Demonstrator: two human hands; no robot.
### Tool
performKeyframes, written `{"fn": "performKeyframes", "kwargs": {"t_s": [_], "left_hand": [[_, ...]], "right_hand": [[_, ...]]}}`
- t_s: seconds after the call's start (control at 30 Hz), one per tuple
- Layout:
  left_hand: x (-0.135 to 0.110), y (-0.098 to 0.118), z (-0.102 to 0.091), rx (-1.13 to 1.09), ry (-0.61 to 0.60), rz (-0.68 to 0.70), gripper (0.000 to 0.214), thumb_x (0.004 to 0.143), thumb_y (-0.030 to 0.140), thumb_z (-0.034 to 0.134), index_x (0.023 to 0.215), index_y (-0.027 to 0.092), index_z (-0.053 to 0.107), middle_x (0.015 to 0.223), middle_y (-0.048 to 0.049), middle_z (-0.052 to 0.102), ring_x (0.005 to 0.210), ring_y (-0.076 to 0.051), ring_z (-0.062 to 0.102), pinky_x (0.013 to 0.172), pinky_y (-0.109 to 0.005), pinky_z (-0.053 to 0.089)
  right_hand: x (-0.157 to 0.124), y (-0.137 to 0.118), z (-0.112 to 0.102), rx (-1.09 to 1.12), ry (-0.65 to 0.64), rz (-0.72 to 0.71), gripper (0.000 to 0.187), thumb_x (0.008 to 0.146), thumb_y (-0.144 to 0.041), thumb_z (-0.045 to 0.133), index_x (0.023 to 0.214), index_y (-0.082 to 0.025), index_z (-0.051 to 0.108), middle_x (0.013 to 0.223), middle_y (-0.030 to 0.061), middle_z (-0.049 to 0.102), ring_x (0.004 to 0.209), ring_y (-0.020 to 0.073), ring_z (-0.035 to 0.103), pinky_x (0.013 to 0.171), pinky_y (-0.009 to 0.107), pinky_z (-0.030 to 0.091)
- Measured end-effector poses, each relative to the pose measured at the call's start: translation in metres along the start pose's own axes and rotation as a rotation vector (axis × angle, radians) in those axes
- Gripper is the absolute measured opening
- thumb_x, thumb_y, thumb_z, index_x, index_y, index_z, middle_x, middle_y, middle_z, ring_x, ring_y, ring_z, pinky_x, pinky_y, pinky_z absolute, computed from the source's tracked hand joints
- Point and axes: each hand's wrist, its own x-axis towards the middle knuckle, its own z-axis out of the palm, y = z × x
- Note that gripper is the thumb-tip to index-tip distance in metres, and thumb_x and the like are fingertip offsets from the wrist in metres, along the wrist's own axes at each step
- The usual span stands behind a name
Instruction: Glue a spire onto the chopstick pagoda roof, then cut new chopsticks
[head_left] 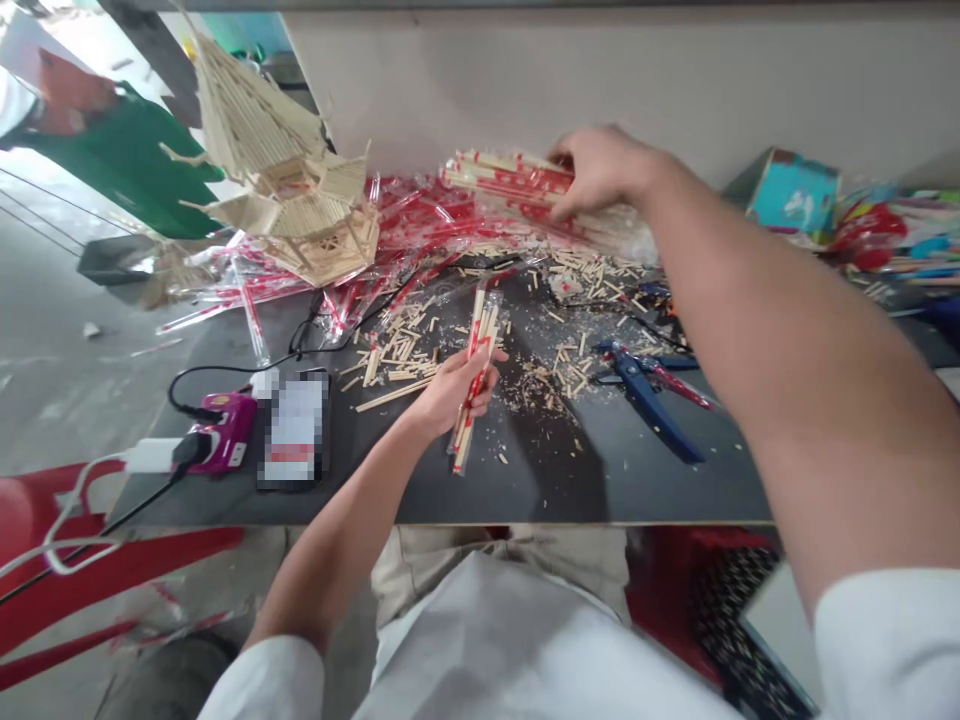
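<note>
My left hand [454, 388] is closed around a small bundle of wrapped chopsticks [474, 380], held over the middle of the dark table [525, 480]. Far across the table, my right hand [600, 168] grips a larger pack of red-and-white wrapped chopsticks [504, 178] near the wall. Several cut wooden stick pieces [397, 350] and sawdust lie scattered between the two hands. A blue-handled cutter [649, 385] rests on the table to the right of my left hand.
A stick-built model house [289, 175] stands at the back left amid torn red wrappers [420, 235]. A phone [294, 428], a purple device [223, 430] and cables lie at the front left. Colourful boxes [795, 192] sit at the back right. Red chairs stand below.
</note>
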Motion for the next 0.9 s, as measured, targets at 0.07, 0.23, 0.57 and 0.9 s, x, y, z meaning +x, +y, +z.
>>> {"fn": "performKeyframes", "kwargs": {"t_s": [0.07, 0.23, 0.57, 0.9], "left_hand": [[0.002, 0.0, -0.004, -0.03, -0.038, 0.011, 0.045, 0.091, 0.057, 0.074, 0.111, 0.016, 0.066, 0.078, 0.0023, 0.052, 0.047, -0.004, 0.042, 0.04, -0.016, 0.034], [0.005, 0.0, -0.008, -0.119, -0.041, 0.073, 0.04, 0.091, 0.048, 0.077, 0.114, 0.016, 0.067, 0.081, 0.0012, 0.055, 0.053, -0.006, 0.049, 0.044, -0.018, 0.042], [0.01, -0.011, 0.002, -0.049, -0.009, 0.14, 0.045, 0.09, 0.062, 0.073, 0.099, 0.02, 0.058, 0.075, 0.0038, 0.059, 0.052, -0.009, 0.059, 0.043, -0.02, 0.05], [0.009, -0.019, 0.008, 0.229, -0.259, -0.024, 0.052, 0.088, 0.061, 0.076, 0.087, 0.011, 0.063, 0.077, -0.0066, 0.068, 0.057, -0.014, 0.068, 0.051, -0.024, 0.057]], "right_hand": [[0.006, -0.008, -0.004, -0.227, 0.068, 0.089, 0.071, 0.06, -0.026, 0.099, 0.124, -0.018, 0.07, 0.124, 0.0073, 0.076, 0.126, 0.0319, 0.065, 0.119, 0.066, 0.04], [-0.016, -0.051, 0.007, -0.14, 0.135, 0.125, 0.051, 0.082, -0.017, 0.081, 0.13, -0.003, 0.068, 0.137, 0.0176, 0.068, 0.134, 0.0345, 0.061, 0.121, 0.056, 0.042], [-0.17, -0.099, 0.103, 0.826, -0.138, 0.16, 0.042, 0.095, -0.058, 0.065, 0.11, -0.019, 0.068, 0.106, 0.0086, 0.077, 0.084, 0.0178, 0.075, 0.079, 0.033, 0.064], [-0.212, -0.12, 0.137, 1.421, -0.023, 0.408, 0.048, 0.09, -0.068, 0.065, 0.091, -0.021, 0.063, 0.08, 0.0012, 0.069, 0.055, 0.012, 0.062, 0.043, 0.024, 0.05]]}}
